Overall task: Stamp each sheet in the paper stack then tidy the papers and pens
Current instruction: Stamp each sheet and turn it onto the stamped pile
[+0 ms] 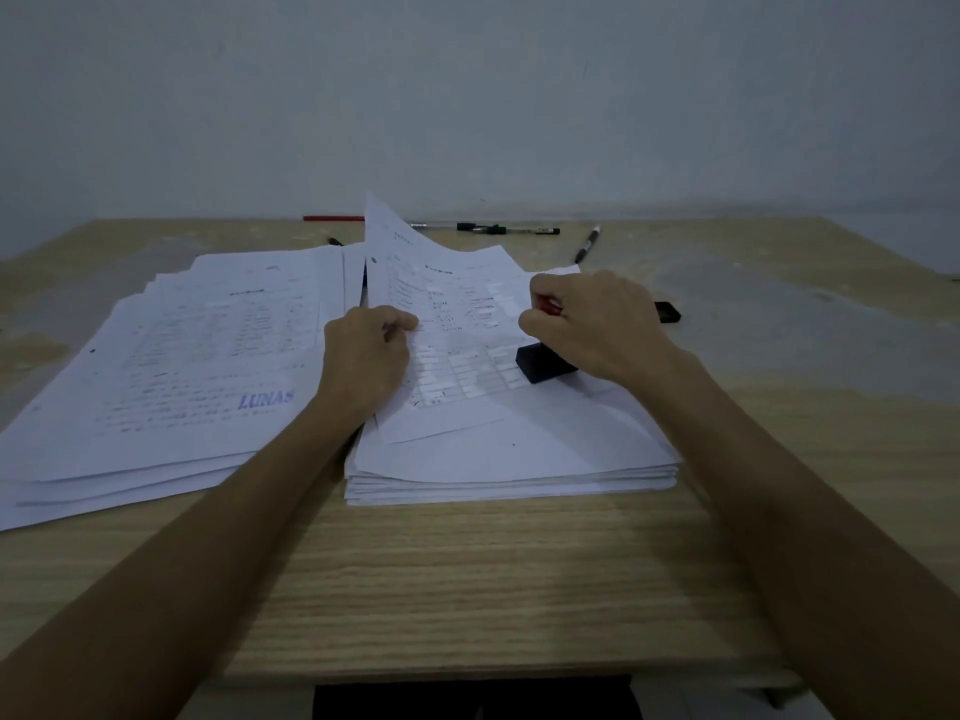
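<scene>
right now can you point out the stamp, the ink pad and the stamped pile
stamp (545, 365), head view, on its black base
ink pad (668, 311), head view, on its black top
stamped pile (208, 350), head view, on the top sheet's middle

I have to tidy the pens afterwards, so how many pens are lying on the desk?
At least 4: a red one at the far edge, two overlapping black-and-clear ones beside it, one angled further right. A dark tip behind the papers may be another.

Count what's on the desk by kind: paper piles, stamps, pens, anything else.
Paper piles: 2
Stamp: 1
Pens: 5 showing, middle ones blurry
Black block: 1
Total: 9
</scene>
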